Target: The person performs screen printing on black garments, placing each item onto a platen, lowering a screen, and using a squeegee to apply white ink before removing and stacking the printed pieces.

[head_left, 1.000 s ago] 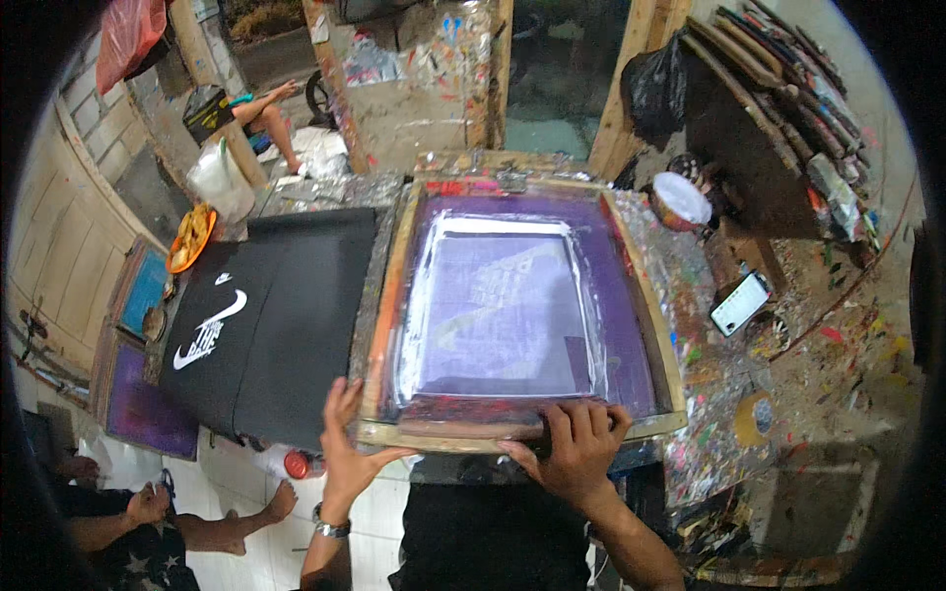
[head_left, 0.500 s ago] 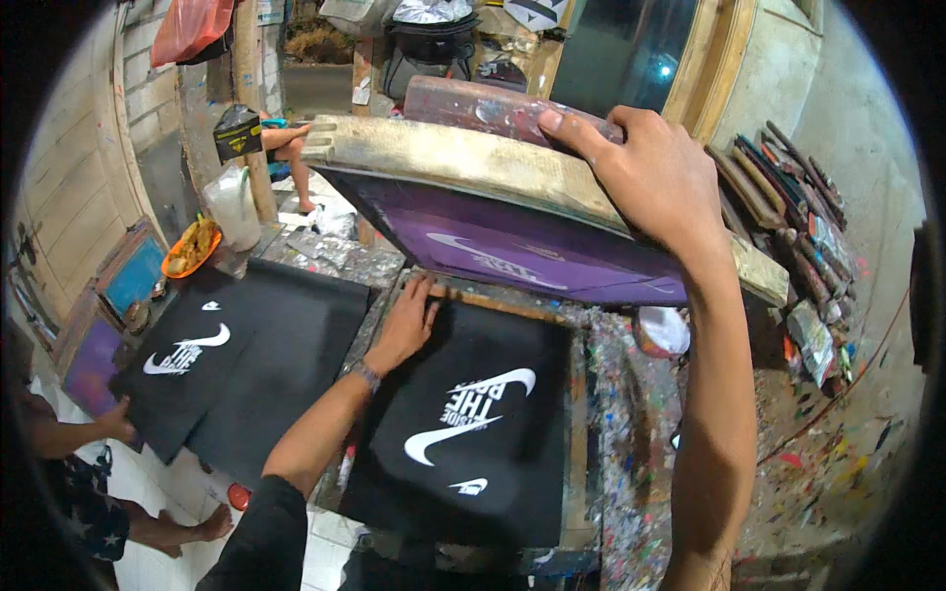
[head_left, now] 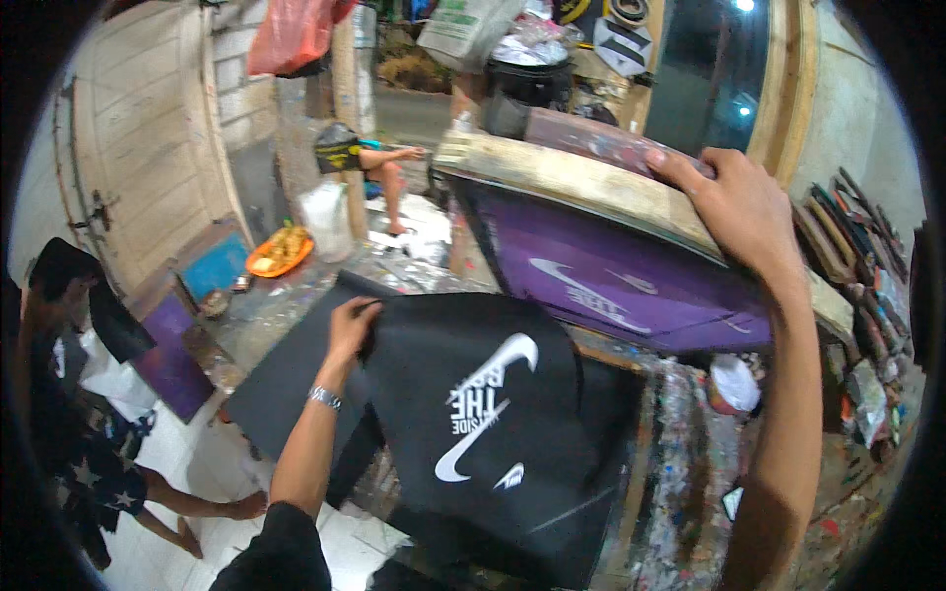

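My left hand [head_left: 350,325] pinches the upper left corner of a black sheet [head_left: 414,384] with white printing, lifted and drawn leftward over a plain dark sheet [head_left: 281,384]. My right hand [head_left: 739,212] grips the near wooden bar [head_left: 552,172] of a raised printing frame, with the thumb on a squeegee [head_left: 591,138] lying along it. The frame's purple mesh [head_left: 621,266] faces me, showing a pale design. Beneath the printed sheet is a paint-stained work surface [head_left: 670,453], partly hidden.
At left a person [head_left: 59,394] stands by a purple screen [head_left: 177,364] and a blue screen [head_left: 212,266]. An orange food tray [head_left: 281,251] and white bag [head_left: 325,222] lie behind. A bowl [head_left: 734,384] and squeegees [head_left: 838,246] are at right. Another person's leg [head_left: 389,192] shows outside.
The frame, flat a second ago, has been raised by my right hand. My left hand has since lifted the printed sheet leftward. The person at left now appears with a black sheet held up.
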Demonstrator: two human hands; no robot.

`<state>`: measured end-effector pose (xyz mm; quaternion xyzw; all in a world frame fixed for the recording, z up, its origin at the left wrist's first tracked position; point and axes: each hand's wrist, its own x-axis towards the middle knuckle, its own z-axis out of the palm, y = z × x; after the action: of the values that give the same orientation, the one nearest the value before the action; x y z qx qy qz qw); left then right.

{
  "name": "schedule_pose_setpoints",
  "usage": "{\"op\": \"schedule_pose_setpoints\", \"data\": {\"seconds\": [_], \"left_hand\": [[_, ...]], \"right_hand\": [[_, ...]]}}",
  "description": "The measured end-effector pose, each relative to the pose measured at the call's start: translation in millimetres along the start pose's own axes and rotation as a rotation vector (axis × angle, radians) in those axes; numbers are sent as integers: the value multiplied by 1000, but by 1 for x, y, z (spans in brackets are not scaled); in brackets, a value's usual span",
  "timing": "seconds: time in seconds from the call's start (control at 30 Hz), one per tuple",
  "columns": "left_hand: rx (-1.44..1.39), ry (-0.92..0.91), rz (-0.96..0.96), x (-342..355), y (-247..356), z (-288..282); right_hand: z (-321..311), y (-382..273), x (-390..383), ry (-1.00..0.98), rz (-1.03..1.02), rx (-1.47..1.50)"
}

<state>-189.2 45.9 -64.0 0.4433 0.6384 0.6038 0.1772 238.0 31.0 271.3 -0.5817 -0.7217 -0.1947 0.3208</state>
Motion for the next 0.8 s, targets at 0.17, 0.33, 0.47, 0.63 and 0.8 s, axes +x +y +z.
{"op": "schedule_pose_setpoints", "data": {"seconds": [0.17,0.33,0.47,0.63,0.8], "left_hand": [[265,725,80,-72,-39,-259],[212,778,107,-114,-125,-342],[173,659,-145,-138,-181,-342],[687,449,331,-218,-117,-209],[868,-850,619,-297,-2,-39]], "right_hand": [[9,-17,0,2,-16,44],[10,0,7,39,19,14],[-4,19,15,-71,-41,-53],[8,-9,17,-315,-98,-68],[23,20,25,-22,-258,69]]}}
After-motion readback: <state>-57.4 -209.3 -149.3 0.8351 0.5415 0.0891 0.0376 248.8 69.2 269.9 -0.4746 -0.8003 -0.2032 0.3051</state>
